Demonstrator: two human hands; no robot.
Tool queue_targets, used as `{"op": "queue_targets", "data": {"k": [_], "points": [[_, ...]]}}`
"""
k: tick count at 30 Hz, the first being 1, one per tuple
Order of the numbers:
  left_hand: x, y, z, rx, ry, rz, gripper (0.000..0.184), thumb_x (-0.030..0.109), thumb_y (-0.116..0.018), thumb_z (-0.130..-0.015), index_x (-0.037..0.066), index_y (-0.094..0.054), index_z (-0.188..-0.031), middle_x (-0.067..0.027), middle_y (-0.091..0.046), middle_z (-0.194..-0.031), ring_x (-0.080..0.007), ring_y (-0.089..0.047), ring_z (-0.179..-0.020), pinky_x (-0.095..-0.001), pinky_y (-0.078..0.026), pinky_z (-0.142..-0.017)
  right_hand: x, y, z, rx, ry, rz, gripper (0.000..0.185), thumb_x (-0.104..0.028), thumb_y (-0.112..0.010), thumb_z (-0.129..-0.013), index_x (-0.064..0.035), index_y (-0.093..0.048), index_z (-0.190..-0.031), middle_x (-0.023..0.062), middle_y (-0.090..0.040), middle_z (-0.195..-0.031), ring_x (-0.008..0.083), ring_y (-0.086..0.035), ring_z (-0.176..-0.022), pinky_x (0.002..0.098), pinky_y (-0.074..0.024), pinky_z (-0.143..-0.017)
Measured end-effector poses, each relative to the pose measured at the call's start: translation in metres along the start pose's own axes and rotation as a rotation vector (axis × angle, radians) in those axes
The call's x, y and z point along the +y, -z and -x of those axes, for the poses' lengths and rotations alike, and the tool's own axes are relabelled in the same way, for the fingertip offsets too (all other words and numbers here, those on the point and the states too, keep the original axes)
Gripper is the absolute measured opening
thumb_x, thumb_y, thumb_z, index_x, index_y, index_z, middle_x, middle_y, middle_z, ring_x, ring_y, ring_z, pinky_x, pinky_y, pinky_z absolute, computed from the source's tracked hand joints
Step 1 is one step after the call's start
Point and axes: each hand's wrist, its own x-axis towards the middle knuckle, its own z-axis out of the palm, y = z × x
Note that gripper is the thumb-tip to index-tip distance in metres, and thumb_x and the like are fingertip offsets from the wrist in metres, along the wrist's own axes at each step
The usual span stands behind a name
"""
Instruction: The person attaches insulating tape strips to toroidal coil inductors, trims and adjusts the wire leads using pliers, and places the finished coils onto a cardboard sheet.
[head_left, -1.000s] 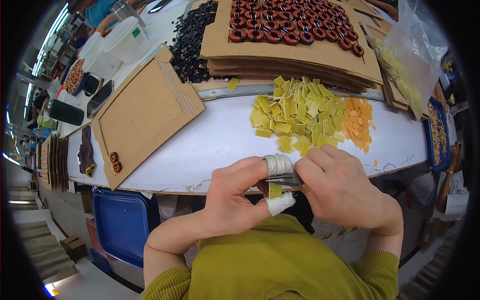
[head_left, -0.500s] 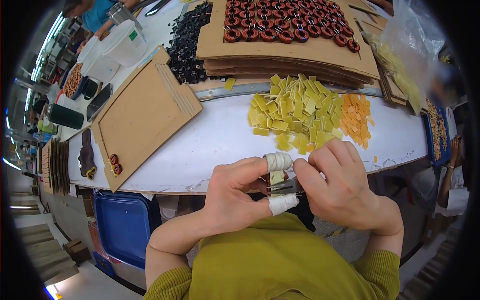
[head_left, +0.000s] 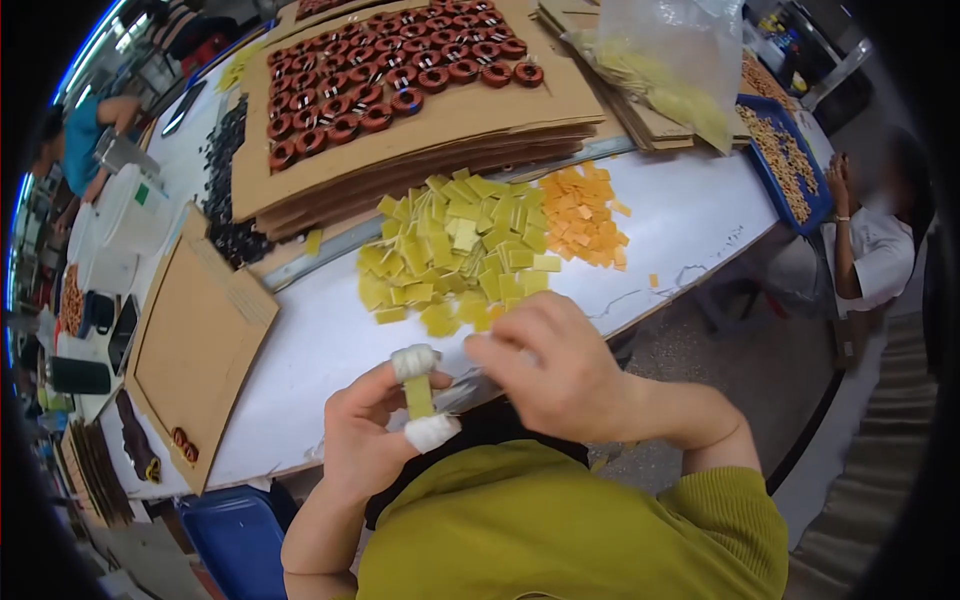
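My left hand (head_left: pixel 375 420), with white tape round its thumb and a finger, pinches a small yellow-green piece (head_left: pixel 420 397) between the taped tips. Close by on the right, my right hand (head_left: pixel 545 365) is curled with its fingers together; a blurred grey metal tool (head_left: pixel 467 386) shows below and left of its fingertips, and its grip is unclear. Just beyond my hands lies a heap of yellow-green pieces (head_left: pixel 455 240), with a heap of orange pieces (head_left: pixel 585 215) touching its right side.
Red wound rings (head_left: pixel 375 117) stand in rows on stacked cardboard (head_left: pixel 400 170). A cardboard tray (head_left: pixel 195 350) with two rings lies left. Blue trays (head_left: pixel 822 205) and a plastic bag (head_left: pixel 680 60) are at right. One person (head_left: pixel 870 250) sits right, another (head_left: pixel 88 145) is far left.
The view has turned to the right. My right hand has drawn slightly away from my left hand, and the yellow-green piece between the taped fingers is more exposed.
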Motion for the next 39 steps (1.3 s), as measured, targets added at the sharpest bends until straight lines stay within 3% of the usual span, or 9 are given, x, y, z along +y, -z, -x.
{"op": "queue_targets", "data": {"k": [5, 8, 11, 16, 24, 29, 31, 34, 39], "points": [[0.005, -0.001, 0.0, 0.105, 0.101, 0.039, 0.046, -0.001, -0.07, -0.076, -0.001, -0.049, -0.117, -0.0165, -0.065, -0.102, -0.0169, -0.061, -0.09, -0.0291, -0.05, -0.079, 0.062, 0.05, 0.05, 0.092, -0.667, 0.098, 0.025, -0.002, -0.065, -0.072, -0.0025, -0.061, -0.097, 0.0148, -0.06, -0.085, 0.0317, -0.058, -0.081, 0.0379, -0.0456, -0.069], [0.0, -0.005, -0.004, 0.146, 0.163, 0.035, 0.057, 0.022, -0.077, -0.072, 0.0, -0.048, -0.117, -0.0169, -0.065, -0.096, -0.0169, -0.061, -0.082, -0.0276, -0.051, -0.07, 0.086, 0.075, 0.081, 0.043, -0.811, 0.171, 0.022, -0.007, -0.067, -0.073, -0.0023, -0.061, -0.093, 0.0151, -0.059, -0.083, 0.0318, -0.058, -0.08, 0.0393, -0.0456, -0.069], [-0.001, -0.009, -0.008, 0.077, 0.094, 0.206, 0.049, -0.002, -0.071, -0.075, 0.0, -0.047, -0.118, -0.0186, -0.062, -0.107, -0.0203, -0.061, -0.093, -0.0332, -0.052, -0.08, 0.09, 0.072, 0.092, -0.053, -0.827, 0.303, 0.019, -0.01, -0.068, -0.074, -0.0019, -0.059, -0.089, 0.015, -0.058, -0.081, 0.033, -0.057, -0.079, 0.041, -0.0447, -0.068], [0.008, -0.02, -0.001, 0.181, 0.059, 0.288, 0.058, 0.007, -0.079, -0.066, 0.005, -0.049, -0.116, -0.021, -0.06, -0.107, -0.0251, -0.062, -0.094, -0.0416, -0.053, -0.085, 0.087, 0.056, 0.092, -0.058, -0.648, 0.502, 0.015, -0.008, -0.064, -0.077, -0.0011, -0.056, -0.088, 0.0152, -0.057, -0.08, 0.0351, -0.055, -0.076, 0.0427, -0.0438, -0.067], [0.011, -0.007, 0.02, 0.053, -0.129, 0.191, 0.055, -0.012, -0.07, -0.07, 0.003, -0.05, -0.119, -0.0119, -0.056, -0.113, -0.0268, -0.06, -0.101, -0.0399, -0.055, -0.083, 0.097, 0.05, 0.092, -0.117, -0.572, 0.559, 0.016, -0.002, -0.056, -0.082, 0.0026, -0.053, -0.097, 0.0188, -0.055, -0.086, 0.0373, -0.054, -0.081, 0.0421, -0.0435, -0.072], [0.007, -0.008, 0.019, 0.059, -0.017, 0.175, 0.048, 0.003, -0.07, -0.078, 0.002, -0.052, -0.123, -0.0067, -0.064, -0.102, -0.0115, -0.061, -0.092, -0.0252, -0.051, -0.079, 0.069, 0.028, 0.06, 0.086, -0.568, 0.165, 0.005, 0.002, -0.052, -0.085, 0.0026, -0.05, -0.09, 0.0163, -0.053, -0.081, 0.0321, -0.054, -0.076, 0.0352, -0.0446, -0.07], [0.015, -0.008, 0.017, 0.067, -0.022, 0.004, 0.052, 0.008, -0.075, -0.074, 0.004, -0.054, -0.121, -0.0062, -0.065, -0.098, -0.0099, -0.061, -0.089, -0.0256, -0.051, -0.076, 0.03, 0.016, 0.033, 0.205, -0.463, -0.285, 0.007, 0.006, -0.047, -0.085, 0.0023, -0.044, -0.08, 0.009, -0.043, -0.073, 0.0199, -0.044, -0.069, 0.0291, -0.0398, -0.065], [0.006, -0.013, 0.017, 0.101, -0.208, 0.0, 0.046, 0.01, -0.075, -0.074, 0.003, -0.057, -0.116, -0.0023, -0.064, -0.082, -0.0053, -0.057, -0.071, -0.0219, -0.05, -0.066, -0.011, 0.002, -0.004, 0.06, 0.038, -0.292, 0.012, 0.007, -0.051, -0.076, -0.0019, -0.045, -0.08, 0.011, -0.045, -0.075, 0.0242, -0.044, -0.065, 0.0325, -0.0358, -0.058], [0.007, 0.0, 0.023, 0.138, -0.279, -0.175, 0.038, 0.009, -0.073, -0.075, 0.002, -0.059, -0.11, -0.0035, -0.06, -0.074, -0.0038, -0.054, -0.065, -0.0217, -0.049, -0.06, -0.038, -0.017, -0.034, -0.021, 0.308, -0.149, 0.019, 0.001, -0.061, -0.072, -0.0033, -0.046, -0.081, 0.0123, -0.045, -0.076, 0.0295, -0.046, -0.064, 0.0375, -0.0357, -0.053]]}}
